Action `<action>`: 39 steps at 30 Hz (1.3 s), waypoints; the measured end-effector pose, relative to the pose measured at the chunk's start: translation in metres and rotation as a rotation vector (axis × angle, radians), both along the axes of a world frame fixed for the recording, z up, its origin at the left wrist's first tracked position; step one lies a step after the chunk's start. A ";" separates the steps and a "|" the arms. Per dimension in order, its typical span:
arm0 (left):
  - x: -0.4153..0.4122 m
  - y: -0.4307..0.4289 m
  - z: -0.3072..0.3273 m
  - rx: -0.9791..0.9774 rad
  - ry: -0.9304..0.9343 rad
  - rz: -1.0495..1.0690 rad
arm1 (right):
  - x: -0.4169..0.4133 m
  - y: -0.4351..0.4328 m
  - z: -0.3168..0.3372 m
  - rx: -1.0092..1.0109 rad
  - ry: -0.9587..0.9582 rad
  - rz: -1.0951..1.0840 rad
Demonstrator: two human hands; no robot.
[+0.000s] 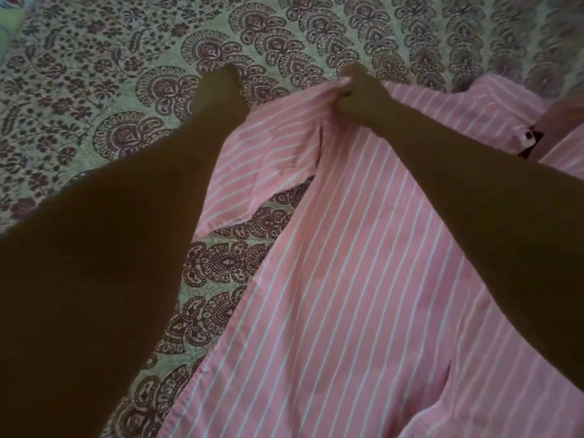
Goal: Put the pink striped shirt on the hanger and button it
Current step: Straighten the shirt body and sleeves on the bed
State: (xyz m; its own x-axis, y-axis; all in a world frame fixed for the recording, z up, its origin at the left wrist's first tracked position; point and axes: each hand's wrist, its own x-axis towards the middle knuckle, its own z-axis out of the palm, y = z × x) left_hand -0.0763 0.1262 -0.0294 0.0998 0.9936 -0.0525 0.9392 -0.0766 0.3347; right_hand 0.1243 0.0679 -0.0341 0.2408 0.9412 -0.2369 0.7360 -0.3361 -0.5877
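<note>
Head view: we stretch both arms out toward 12 o'clock over the patterned bedspread [94, 99]. Our right hand [357, 96] has its fingers [343, 82] curled tight on a fold of the pink striped shirt [347, 263]. Our left hand [221, 90] sits at the shirt's edge near 11 o'clock, and we cannot tell whether it is grasping the cloth. The shirt lies spread from centre toward 5 o'clock.

So it's all on a bedspread [94, 90], pale green with a dark maroon paisley-and-flower print. The pink striped shirt [347, 279] lies spread out on it, covering the right and lower side. One sleeve [268, 147] is flung out left, and a wedge of print shows between sleeve and body.
</note>
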 end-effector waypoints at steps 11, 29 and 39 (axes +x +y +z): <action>-0.007 -0.053 -0.031 0.122 0.054 -0.151 | -0.081 -0.179 -0.055 0.232 -0.258 0.196; -0.161 -0.351 0.001 -0.297 0.064 -0.158 | -0.187 -0.450 -0.022 -0.057 -0.296 0.258; -0.222 -0.403 0.034 -0.488 0.126 0.054 | -0.219 -0.552 0.006 -0.190 -0.268 0.464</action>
